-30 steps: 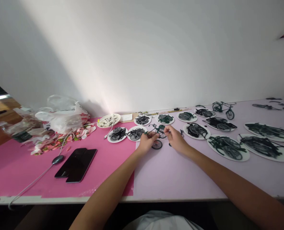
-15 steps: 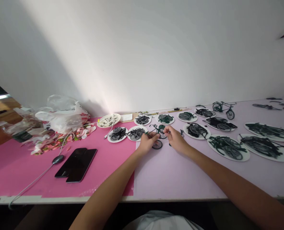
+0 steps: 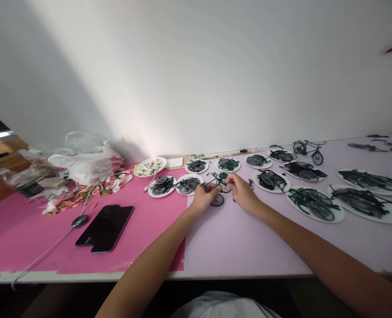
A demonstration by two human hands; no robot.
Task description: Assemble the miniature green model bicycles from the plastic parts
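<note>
A small dark model bicycle [image 3: 217, 200] is held between my two hands over the lilac part of the table, one wheel hanging low near my left fingers. My left hand [image 3: 204, 197] is closed on its front part. The fingers of my right hand [image 3: 242, 191] pinch at its rear, beside the back wheel and green seat; any small part between those fingertips is too small to make out. Just left of my left hand lies a white plate of grey wheels [image 3: 189, 184]. To the right of my right hand is a plate of black parts [image 3: 271, 181].
Several more plates of bicycle parts [image 3: 315, 204] spread to the right, with a standing model bicycle [image 3: 308, 151] behind. On the pink left side are two dark phones [image 3: 105, 229], a cable with a round piece [image 3: 80, 220], petals [image 3: 83, 196] and a plastic bag [image 3: 86, 161].
Both hands stay almost in place on the model bicycle. Its low wheel shows very slightly shifted beside my left fingers.
</note>
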